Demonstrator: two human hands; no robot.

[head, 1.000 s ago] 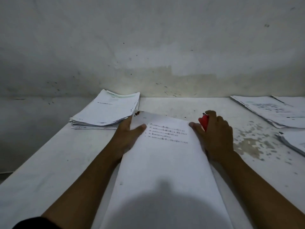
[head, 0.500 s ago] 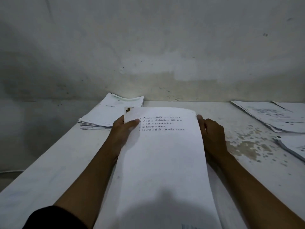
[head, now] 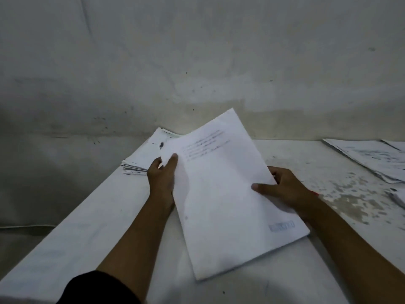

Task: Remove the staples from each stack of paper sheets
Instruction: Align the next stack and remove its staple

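- I count two hands, both on one stack of paper sheets (head: 221, 189) that sits tilted at the middle of the desk (head: 87, 233), its far corner swung to the right and raised against the wall (head: 197, 51).
- My left hand (head: 161, 178) holds the stack's left edge near the top corner, thumb on the top sheet and fingers (head: 154, 166) curled behind it.
- My right hand (head: 282, 189) grips the right edge, thumb pressed flat on the top sheet; its other fingers go under the paper and I cannot see them.
- A sliver of red (head: 315, 193) shows at the right wrist; I cannot tell what it is.
- Other paper: one pile (head: 142, 156) at far left, partly hidden behind the held stack, and one spread of printed sheets (head: 372, 159) at far right, cut off by the frame edge. More sheet edges (head: 397, 197) show below it, too clipped to count.
- The print on the top sheet is a few blurred lines, unreadable. A faint blue mark (head: 281, 226) sits near its lower right corner.
- I cannot make out any staple.
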